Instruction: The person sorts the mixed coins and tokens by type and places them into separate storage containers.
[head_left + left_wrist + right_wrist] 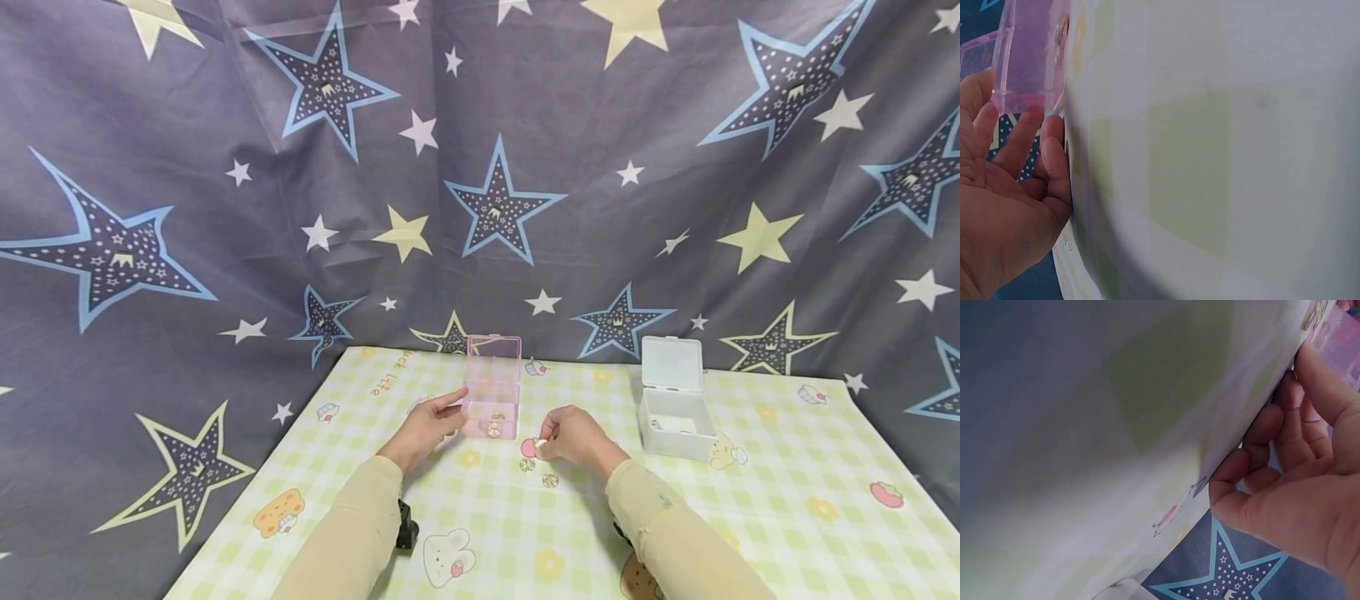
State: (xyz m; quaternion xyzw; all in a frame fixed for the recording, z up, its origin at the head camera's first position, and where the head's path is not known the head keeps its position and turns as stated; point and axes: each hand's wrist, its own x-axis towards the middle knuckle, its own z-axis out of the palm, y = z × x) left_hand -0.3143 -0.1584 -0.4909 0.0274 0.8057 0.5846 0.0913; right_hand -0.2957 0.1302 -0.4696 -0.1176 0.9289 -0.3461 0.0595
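Note:
A pink see-through box (491, 410) stands with its lid raised, several gold round openwork pieces (495, 430) inside near its front. My left hand (429, 427) is at the box's left side; in the left wrist view its loosely extended fingertips (1034, 115) meet the pink wall. To the right of that box, my right hand (573, 435) is low over the table, thumb and forefinger pinching a small pale-gold piece (542, 444), mostly hidden by the fingers. Two gold round pieces (527, 465) (550, 481) lie on the cloth just below that hand.
A white box (678, 425) with its lid up stands farther right, with a small piece (656, 423) inside. The table wears a green-checked cloth (315, 475) with printed cartoons. Behind it hangs a dark star-patterned curtain (420, 308).

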